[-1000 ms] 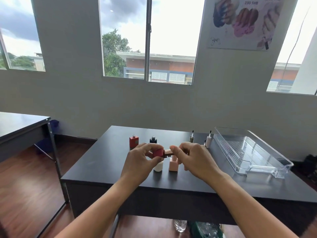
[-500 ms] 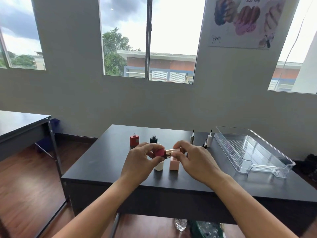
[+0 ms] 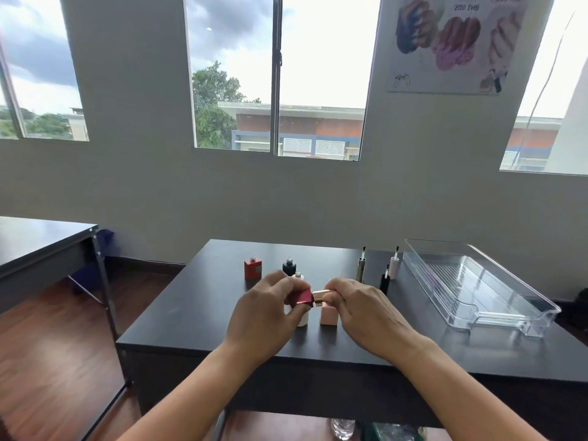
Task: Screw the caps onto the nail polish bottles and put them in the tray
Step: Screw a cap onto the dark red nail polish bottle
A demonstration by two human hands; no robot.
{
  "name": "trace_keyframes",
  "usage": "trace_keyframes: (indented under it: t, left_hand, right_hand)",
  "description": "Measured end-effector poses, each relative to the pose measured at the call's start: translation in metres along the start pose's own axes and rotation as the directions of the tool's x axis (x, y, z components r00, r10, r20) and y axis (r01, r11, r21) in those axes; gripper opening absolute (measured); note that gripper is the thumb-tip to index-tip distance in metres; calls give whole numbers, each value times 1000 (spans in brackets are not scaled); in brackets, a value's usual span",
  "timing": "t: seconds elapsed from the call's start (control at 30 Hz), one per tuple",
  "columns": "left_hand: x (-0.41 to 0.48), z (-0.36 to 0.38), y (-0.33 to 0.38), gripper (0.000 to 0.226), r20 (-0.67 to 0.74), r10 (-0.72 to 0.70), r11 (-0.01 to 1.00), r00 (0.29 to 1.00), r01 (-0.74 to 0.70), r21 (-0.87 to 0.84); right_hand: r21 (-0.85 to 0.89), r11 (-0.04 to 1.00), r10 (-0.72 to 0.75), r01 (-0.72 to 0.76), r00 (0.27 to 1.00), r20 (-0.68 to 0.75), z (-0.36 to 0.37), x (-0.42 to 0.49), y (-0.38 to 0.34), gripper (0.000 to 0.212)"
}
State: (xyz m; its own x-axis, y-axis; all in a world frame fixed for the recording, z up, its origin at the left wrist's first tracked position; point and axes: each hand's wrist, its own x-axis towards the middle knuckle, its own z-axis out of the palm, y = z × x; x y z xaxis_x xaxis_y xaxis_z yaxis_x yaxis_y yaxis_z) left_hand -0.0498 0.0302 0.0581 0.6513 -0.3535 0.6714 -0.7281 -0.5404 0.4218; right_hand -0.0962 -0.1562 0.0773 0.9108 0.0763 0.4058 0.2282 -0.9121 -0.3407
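A second dark desk [image 3: 38, 246] stands well to the left of the black table [image 3: 197, 313], apart from it across the wood floor.

On the table, the leftmost thing is an uncapped red square bottle [image 3: 253, 269], standing upright toward the far side. Just right of it stands an uncapped dark bottle [image 3: 289, 266], and close in front of that a white bottle [image 3: 300, 313], partly hidden behind the left hand.

The left hand [image 3: 264, 316] hovers above the table's middle, its fingers closed around a dark red bottle [image 3: 301, 296] held on its side, neck pointing right. The right hand [image 3: 359, 310] meets it there, thumb and fingertips pinched on a rose-gold cap [image 3: 323, 295] that sits at the bottle's neck; how far the cap is threaded on cannot be told. Directly under the two hands a pale pink bottle [image 3: 329, 315] stands on the table, touching neither hand as far as can be seen.

Right of the hands, three loose caps stand brush-up on the table: a metallic cap [image 3: 361, 269] farthest left, a small black cap [image 3: 384, 283] nearer the front, and a white cap [image 3: 394, 265] just beside the tray.

The clear plastic tray [image 3: 515, 313] lies along the table's right side, with no bottles in it.
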Motion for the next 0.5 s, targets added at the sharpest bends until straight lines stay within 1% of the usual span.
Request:
trace_keyframes:
  t: [0.13, 0.27, 0.4, 0.5]
  left_hand:
    - [-2, -1, 2, 21, -57, 108, 988, 992, -101, 120]
    - [0, -1, 1, 21, -83, 164, 971, 983, -146, 190]
    - [1, 2, 0, 21, -83, 159, 971, 984, -141, 195]
    - [4, 2, -2, 21, -85, 104, 986, 991, -91, 139]
  right_hand:
    - [8, 1000, 30, -30, 999, 36, 4, 1, 1, 20]
    - [47, 997, 54, -55, 998, 36, 5, 3, 3, 22]
    - [57, 996, 66, -67, 997, 26, 6, 7, 5, 23]
    - [122, 989, 88, -87, 996, 2, 6, 8, 6, 19]
